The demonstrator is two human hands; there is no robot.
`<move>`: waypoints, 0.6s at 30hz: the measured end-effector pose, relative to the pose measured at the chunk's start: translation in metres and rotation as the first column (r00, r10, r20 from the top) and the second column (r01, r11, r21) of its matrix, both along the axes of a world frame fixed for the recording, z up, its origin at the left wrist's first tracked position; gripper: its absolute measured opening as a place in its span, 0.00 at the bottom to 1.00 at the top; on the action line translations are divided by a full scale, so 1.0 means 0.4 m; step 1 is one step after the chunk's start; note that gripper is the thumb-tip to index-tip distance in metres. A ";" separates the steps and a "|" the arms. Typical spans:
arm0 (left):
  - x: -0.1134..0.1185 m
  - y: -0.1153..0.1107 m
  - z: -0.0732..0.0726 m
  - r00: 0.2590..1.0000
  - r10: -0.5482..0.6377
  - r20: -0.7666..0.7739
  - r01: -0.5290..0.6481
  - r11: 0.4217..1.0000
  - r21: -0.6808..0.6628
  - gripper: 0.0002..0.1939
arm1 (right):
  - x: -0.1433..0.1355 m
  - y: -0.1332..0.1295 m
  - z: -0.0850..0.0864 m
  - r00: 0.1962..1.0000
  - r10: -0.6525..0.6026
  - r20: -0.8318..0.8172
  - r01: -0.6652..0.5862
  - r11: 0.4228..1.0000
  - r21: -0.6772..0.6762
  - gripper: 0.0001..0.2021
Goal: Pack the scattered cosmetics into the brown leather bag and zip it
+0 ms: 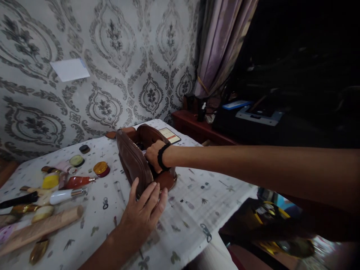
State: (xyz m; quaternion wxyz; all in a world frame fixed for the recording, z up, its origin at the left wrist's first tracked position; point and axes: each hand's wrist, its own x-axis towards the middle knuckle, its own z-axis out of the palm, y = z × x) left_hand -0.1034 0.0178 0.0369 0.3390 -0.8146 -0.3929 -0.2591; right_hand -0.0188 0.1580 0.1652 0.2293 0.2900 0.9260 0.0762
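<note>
A brown leather bag point(131, 161) stands unzipped on the patterned white cloth, its mouth facing up. My right hand point(155, 154), with a black band at the wrist, reaches into the opening; its fingertips are partly hidden inside, and whatever they hold cannot be made out. Against the near end of the bag rests my left hand point(144, 210), fingers spread along the edge. Left of the bag lie a round amber jar point(101, 169), a green-lidded jar point(77, 161) and a red bottle point(78, 182).
A phone point(170, 135) with a lit screen lies behind the bag. Several bottles, a white tube point(64, 195) and a long wooden brush-like item point(53, 225) spread across the left. Behind on the right is a dark red shelf point(194, 125) with small items.
</note>
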 end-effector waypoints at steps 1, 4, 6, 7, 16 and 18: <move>0.001 0.000 -0.001 1.000 0.000 0.001 0.000 1.000 -0.003 0.17 | 0.003 -0.002 0.004 1.000 -0.003 -0.010 0.003 1.000 -0.019 0.23; 0.002 0.001 -0.002 1.000 -0.012 0.015 0.012 1.000 0.004 0.17 | 0.004 -0.004 0.013 0.998 -0.046 -0.053 0.042 0.997 -0.071 0.25; 0.003 0.002 0.000 1.000 -0.020 0.017 0.020 1.000 0.009 0.17 | 0.002 -0.005 0.017 0.995 -0.069 -0.067 0.064 0.995 -0.076 0.28; 0.003 0.002 0.001 1.000 -0.021 0.014 0.021 1.000 0.008 0.16 | 0.001 -0.006 0.019 0.995 -0.073 -0.064 0.068 0.995 -0.076 0.29; 0.001 0.000 0.001 1.000 -0.007 0.007 0.007 1.000 -0.002 0.17 | 0.005 0.016 0.030 0.996 -0.083 -0.037 0.078 0.990 -0.120 0.32; 0.001 0.000 0.003 1.000 -0.009 0.003 0.009 1.000 0.002 0.17 | 0.003 0.029 0.025 0.979 -0.091 -0.182 0.074 0.993 -0.095 0.36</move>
